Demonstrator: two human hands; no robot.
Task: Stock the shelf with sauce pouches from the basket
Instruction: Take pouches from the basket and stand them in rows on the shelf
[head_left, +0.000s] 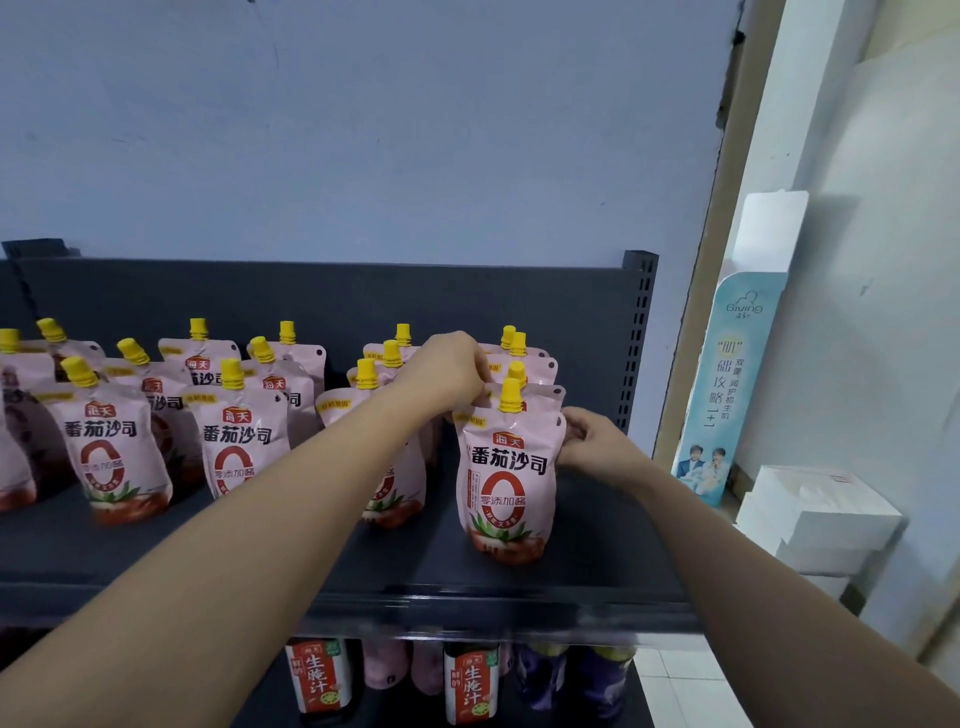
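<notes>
Pink sauce pouches with yellow caps stand in rows on the dark shelf (597, 561). The front pouch (506, 483) of the rightmost row stands upright near the shelf's right end. My left hand (449, 371) pinches the top left corner of that pouch, by its cap. My right hand (592, 441) grips its right edge. More pouches (524, 358) stand directly behind it. The basket is out of view.
Other pouch rows (236, 441) fill the shelf to the left. Dark bottles (470, 680) stand on the shelf below. A blue cardboard display (727, 384) and white boxes (821, 514) stand to the right by the wall.
</notes>
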